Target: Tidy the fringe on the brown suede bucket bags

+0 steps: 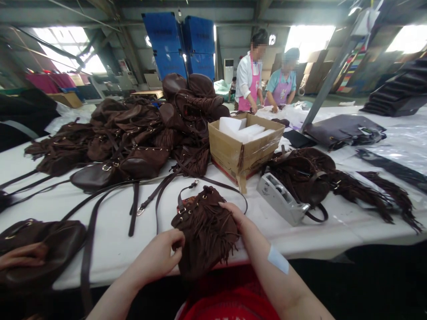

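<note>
A dark brown suede bag with fringe [205,231] stands at the near edge of the white table [116,222], its strap trailing back across the top. My left hand [160,255] grips the bag's lower left side with curled fingers. My right hand [235,213] presses against its upper right side, fingers bent round the fringe. A white plaster sits on my right forearm.
A big heap of brown bags [140,129] fills the back left. A cardboard box [243,144] with white sheets and a grey tape dispenser [283,200] stand right of centre. More fringed bags [316,173] lie right. Another person's hand [22,255] rests on a bag at left. Two people work behind.
</note>
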Demonstrator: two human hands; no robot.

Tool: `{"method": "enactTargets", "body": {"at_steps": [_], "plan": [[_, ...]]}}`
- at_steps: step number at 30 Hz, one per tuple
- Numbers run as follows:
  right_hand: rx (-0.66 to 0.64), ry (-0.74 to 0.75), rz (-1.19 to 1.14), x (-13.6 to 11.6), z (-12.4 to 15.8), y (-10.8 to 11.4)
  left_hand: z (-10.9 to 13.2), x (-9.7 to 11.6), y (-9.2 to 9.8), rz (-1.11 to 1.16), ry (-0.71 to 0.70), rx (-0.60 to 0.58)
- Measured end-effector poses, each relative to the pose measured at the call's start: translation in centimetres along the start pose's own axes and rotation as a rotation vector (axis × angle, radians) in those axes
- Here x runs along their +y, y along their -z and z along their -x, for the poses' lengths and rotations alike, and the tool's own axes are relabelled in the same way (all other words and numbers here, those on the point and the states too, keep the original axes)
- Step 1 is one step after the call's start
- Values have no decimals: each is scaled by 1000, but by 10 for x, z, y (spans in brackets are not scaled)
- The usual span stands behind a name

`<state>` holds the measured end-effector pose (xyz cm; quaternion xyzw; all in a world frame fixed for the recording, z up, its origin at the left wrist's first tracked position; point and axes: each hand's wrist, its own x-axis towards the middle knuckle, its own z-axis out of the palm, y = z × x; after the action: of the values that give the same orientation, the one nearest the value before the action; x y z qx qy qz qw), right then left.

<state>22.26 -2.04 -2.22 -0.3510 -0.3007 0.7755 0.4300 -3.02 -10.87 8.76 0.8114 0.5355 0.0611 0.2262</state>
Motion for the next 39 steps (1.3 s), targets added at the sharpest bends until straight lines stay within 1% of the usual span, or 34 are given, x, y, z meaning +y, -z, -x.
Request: {"method": "enactTargets", "body": {"at_steps": [4, 6, 8, 12, 16, 20, 26, 30, 33, 37, 39], "plan": [[0, 31, 9, 0, 0, 0, -20, 5, -2, 68, 40, 192], [7, 48, 25, 1, -1, 2, -32, 10, -5, 54, 74, 234], [8, 54, 35, 2, -2, 4, -42, 13, -7, 34, 109, 217], [9, 33, 38, 4, -3, 5, -50, 13, -11, 86, 168, 97], [11, 23, 35, 3, -1, 2, -48, 6, -16, 198, 170, 32], [6, 23, 37, 0, 0, 0, -41, -1, -18, 221, 189, 29], [21, 15, 33, 0, 0, 1, -24, -14, -12, 251, 237, 25], [30, -1, 19, 0, 0, 1, -13, -25, -10, 258, 269, 58], [36, -17, 9, 0, 1, 0, -11, -26, -11, 242, 261, 116], [34, -29, 5, 0, -1, 1, -16, -13, -15, 281, 150, 242], [26, -23, 9, 1, -2, 2, -19, -3, -18, 300, 72, 263]]}}
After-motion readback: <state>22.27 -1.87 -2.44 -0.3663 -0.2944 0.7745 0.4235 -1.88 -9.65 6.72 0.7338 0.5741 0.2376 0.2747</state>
